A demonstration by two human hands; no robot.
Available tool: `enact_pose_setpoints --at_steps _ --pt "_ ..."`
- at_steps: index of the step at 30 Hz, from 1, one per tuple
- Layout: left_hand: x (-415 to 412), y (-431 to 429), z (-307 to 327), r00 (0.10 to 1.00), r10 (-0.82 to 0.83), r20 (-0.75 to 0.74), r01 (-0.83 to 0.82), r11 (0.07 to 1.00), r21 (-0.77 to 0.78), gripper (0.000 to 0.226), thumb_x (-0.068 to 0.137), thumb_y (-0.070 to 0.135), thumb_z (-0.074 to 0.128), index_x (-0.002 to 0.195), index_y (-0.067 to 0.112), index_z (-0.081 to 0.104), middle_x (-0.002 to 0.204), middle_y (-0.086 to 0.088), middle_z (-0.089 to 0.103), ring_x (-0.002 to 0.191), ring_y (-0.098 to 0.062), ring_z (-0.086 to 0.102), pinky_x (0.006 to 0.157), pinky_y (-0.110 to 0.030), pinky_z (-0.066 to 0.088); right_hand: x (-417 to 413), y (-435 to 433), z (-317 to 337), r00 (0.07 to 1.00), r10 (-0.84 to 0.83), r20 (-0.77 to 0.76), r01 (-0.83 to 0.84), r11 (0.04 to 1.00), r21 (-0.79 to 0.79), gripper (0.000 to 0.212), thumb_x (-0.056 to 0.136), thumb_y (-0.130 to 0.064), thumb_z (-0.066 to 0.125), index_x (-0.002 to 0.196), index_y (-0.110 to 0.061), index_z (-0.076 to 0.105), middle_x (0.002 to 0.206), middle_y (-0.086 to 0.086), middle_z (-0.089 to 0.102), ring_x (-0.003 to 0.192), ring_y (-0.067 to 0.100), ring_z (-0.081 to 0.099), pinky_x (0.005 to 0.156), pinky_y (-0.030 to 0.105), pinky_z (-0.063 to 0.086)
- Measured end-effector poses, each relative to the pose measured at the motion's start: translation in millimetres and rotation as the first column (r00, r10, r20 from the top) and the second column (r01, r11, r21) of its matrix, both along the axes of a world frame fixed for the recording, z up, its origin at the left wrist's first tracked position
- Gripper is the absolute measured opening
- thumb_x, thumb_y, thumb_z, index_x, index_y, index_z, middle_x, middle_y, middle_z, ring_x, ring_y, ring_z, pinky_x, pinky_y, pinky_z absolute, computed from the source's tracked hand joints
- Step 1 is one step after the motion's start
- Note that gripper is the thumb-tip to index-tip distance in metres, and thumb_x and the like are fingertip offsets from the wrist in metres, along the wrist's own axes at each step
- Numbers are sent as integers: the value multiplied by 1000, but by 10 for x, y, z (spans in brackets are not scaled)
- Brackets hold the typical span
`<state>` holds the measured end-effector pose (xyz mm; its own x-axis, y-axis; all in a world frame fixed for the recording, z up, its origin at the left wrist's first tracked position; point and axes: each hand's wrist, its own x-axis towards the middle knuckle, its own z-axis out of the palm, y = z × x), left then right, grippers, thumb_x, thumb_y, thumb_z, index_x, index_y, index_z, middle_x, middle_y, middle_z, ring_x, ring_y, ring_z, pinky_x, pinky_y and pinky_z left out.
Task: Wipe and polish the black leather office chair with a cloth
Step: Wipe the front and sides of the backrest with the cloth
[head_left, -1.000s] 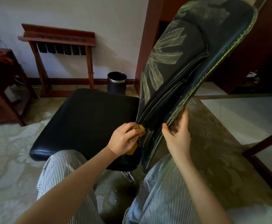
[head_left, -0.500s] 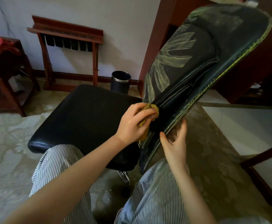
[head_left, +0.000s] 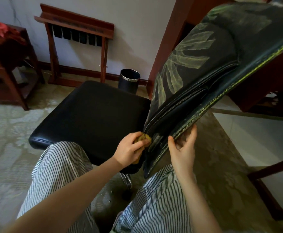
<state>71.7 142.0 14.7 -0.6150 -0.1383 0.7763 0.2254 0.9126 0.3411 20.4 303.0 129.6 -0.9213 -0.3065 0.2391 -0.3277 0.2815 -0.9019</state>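
The black leather office chair fills the middle of the head view: its flat seat [head_left: 93,115] lies to the left, its backrest [head_left: 204,78], with a pale leaf pattern and green-stitched rim, slants up to the right. My left hand [head_left: 129,150] is closed on a small yellow-brown cloth [head_left: 144,138] and presses it against the low end of the backrest, where it meets the seat. My right hand [head_left: 182,148] grips the backrest's stitched lower edge, thumb in front and fingers behind.
My striped trouser legs [head_left: 56,167] are below the chair. A black waste bin [head_left: 129,80] stands behind the seat by the wall. A wooden rack [head_left: 73,47] and a side table [head_left: 8,64] stand at the left, dark wooden furniture [head_left: 271,174] at the right.
My left hand with the cloth slid up the backrest's lower part, then back down to its base by the seat. My right hand has kept its hold on the stitched edge.
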Motion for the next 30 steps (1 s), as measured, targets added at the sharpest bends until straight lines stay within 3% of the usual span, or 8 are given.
enact_pose_setpoints --at_steps 3,5,10,12,14,19,26,30 --pt "114 35 -234 989 -23 147 22 1000 4 21 88 25 55 107 22 64 111 -7 57 88 -22 60 71 -35 55 -8 29 24 999 29 17 -29 1000 -7 79 87 -12 62 148 -30 15 140 2 44 121 19 51 100 41 46" --pt "194 80 -259 987 -21 162 11 998 64 21 89 28 55 108 24 64 109 -3 57 87 -19 60 69 -34 55 15 77 -3 998 46 43 -45 999 -26 78 88 -16 62 147 -32 14 138 -4 42 126 17 47 104 37 42" --pt "196 80 260 994 72 -85 -56 983 173 23 90 23 56 113 20 56 113 -2 48 97 -19 55 79 -34 51 54 130 -254 990 54 128 -60 997 40 81 86 -21 65 149 -26 14 151 -1 29 134 12 33 106 30 35" --pt "146 77 581 979 58 -198 -34 992 122 25 90 20 57 114 19 56 115 -5 47 101 -21 53 84 -33 49 42 99 -331 989 65 130 -73 996 59 81 85 -20 66 148 -25 15 150 -1 32 134 16 37 107 37 38" --pt "66 94 882 958 10 -288 -5 1000 20 23 91 19 55 115 18 55 116 -7 45 104 -23 51 88 -31 46 32 59 -343 991 74 115 -80 996 42 79 86 -17 66 148 -25 18 141 -8 39 126 9 43 103 36 42" --pt "-216 113 1120 954 -69 -293 -28 949 -315 22 95 18 51 117 16 53 114 -9 44 104 -26 49 81 -34 44 13 31 -354 993 79 87 -78 997 -16 74 87 -7 63 146 -22 22 122 -16 44 94 -26 48 82 10 46" --pt "-240 67 669 968 4 -250 -79 954 -290 36 87 13 62 121 12 51 102 -11 42 88 -22 49 76 -28 41 -22 11 -421 995 45 94 -47 999 16 73 88 -12 63 147 -24 22 118 -15 47 86 -19 53 74 6 46" --pt "-123 19 397 985 5 -172 -61 947 -317 31 91 15 56 121 12 50 102 -10 43 87 -22 51 77 -30 44 -13 16 -433 995 36 90 -40 999 34 73 88 -12 63 147 -23 21 117 -13 48 85 -13 54 71 6 46"
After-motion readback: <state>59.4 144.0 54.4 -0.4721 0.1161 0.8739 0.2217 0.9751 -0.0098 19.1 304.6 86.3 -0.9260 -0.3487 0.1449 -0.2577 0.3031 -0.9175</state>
